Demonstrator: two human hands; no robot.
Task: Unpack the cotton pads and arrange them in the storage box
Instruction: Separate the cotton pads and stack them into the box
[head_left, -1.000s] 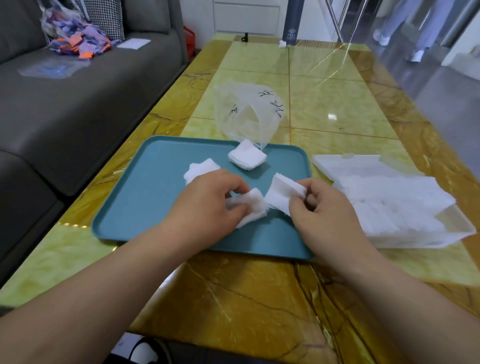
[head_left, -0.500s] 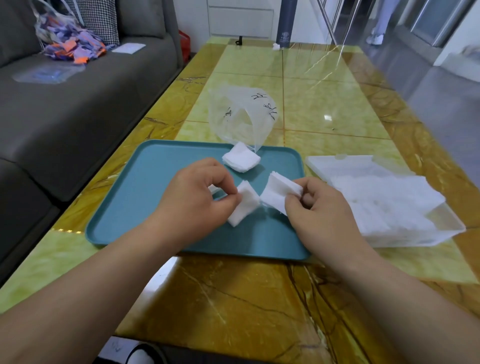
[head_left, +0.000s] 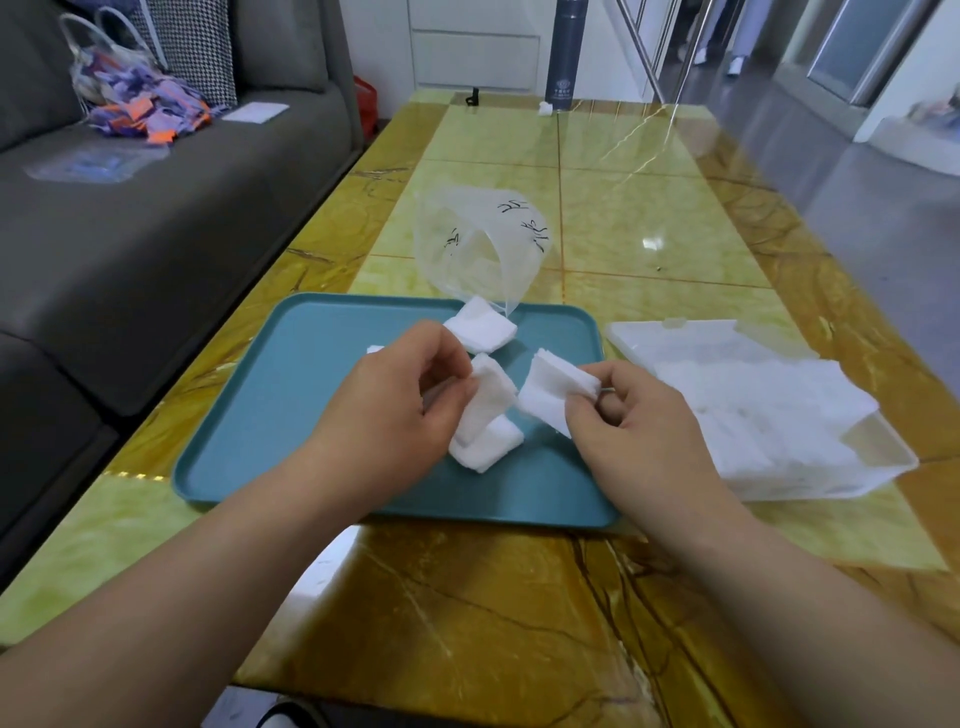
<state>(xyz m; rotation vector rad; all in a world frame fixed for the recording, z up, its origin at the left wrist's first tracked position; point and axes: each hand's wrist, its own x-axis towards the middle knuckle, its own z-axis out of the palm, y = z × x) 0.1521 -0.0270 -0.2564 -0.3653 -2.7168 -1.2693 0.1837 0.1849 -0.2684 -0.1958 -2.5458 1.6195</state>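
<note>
My left hand (head_left: 400, 402) pinches a small stack of white cotton pads (head_left: 488, 395) above the teal tray (head_left: 270, 415); another stack (head_left: 491, 444) lies on the tray just under it. My right hand (head_left: 631, 415) pinches a second stack of pads (head_left: 550, 387) a little to the right. A further loose stack (head_left: 480, 323) lies at the tray's far edge, and a bit of pad (head_left: 375, 348) shows behind my left hand. The clear storage box (head_left: 883, 467), with pads in it, stands right of the tray with its lid (head_left: 691, 338) open behind.
A crumpled clear plastic bag (head_left: 478, 244) lies just behind the tray on the glossy yellow marble table (head_left: 623, 208). A dark cylinder (head_left: 563, 57) stands at the far end. A grey sofa (head_left: 130, 234) runs along the left, with a bag of coloured scraps (head_left: 135, 98).
My left hand has lifted its stack of pads off the tray and turned it upright; a stack stays lying below it. The right hand holds its stack much as before.
</note>
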